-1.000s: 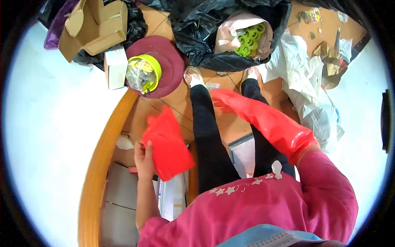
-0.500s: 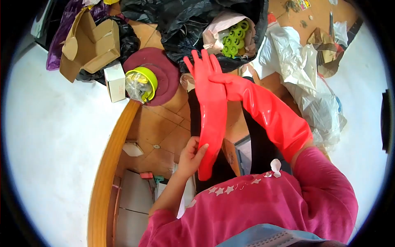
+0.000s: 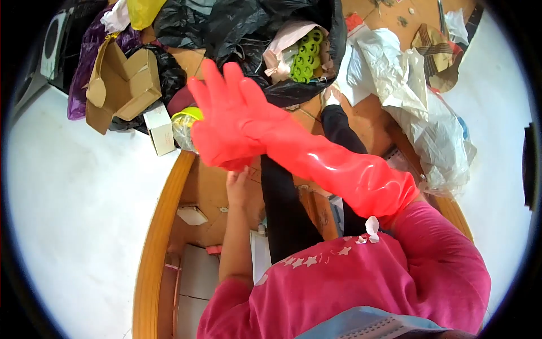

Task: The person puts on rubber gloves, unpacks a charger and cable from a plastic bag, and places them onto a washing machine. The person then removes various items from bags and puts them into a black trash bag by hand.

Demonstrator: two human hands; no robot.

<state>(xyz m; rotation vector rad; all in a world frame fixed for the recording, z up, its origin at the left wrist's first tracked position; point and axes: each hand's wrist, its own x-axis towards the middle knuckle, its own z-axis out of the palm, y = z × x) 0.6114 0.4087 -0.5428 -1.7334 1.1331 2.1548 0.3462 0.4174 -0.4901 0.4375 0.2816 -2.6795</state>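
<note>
A long red rubber glove covers my right hand [image 3: 254, 133] and forearm up to the elbow. That hand is closed on a second red rubber glove [image 3: 217, 104], whose fingers point up and away from me. This second glove is bunched and foreshortened. My bare left hand [image 3: 238, 179] is just below, its fingers bunched at the lower edge of the loose glove. The fingertips are partly hidden, so how far they reach into the cuff I cannot tell.
Beyond the gloves lies a black plastic bag [image 3: 243, 34] holding green plastic pieces [image 3: 307, 56]. An opened cardboard box [image 3: 127, 85], a small white box [image 3: 159, 130] and a yellow-green container [image 3: 189, 116] are at left. Crumpled white plastic [image 3: 426, 135] lies right. Curved wooden edges [image 3: 164, 243] flank my legs.
The loose glove has swung left and toward me, going from stretched out to bunched. My right hand moved left with it. My left hand shifted up and left, staying at the glove's lower end.
</note>
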